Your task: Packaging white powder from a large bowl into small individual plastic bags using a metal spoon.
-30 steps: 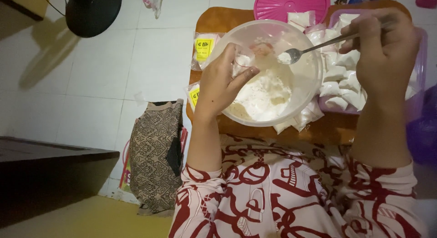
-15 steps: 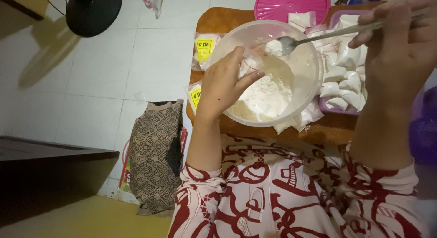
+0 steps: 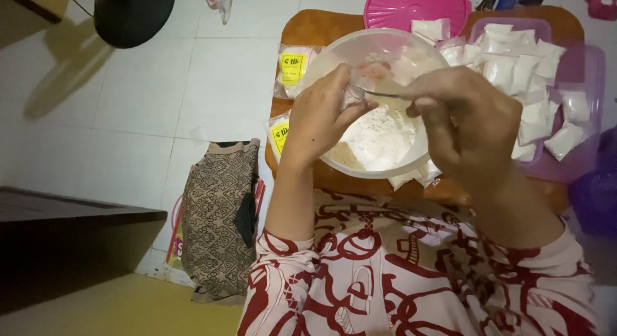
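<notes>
Small brown wooden table (image 3: 308,29) set on white tiled floor (image 3: 193,85); dark round fan base (image 3: 135,15) at upper left, patterned fabric bag (image 3: 218,227) beside table.

Round translucent plastic bowl (image 3: 334,53) placed on table, white powder (image 3: 379,137) heaped inside. Purple tray (image 3: 594,72) at right filled with small white filled packets (image 3: 514,66); pink round lid (image 3: 418,5) behind.

Small clear plastic pouch (image 3: 357,88) pinched open over bowl by left hand (image 3: 328,117). Metal spoon (image 3: 379,93) gripped by closed right hand (image 3: 469,124), tip held at pouch mouth.
</notes>
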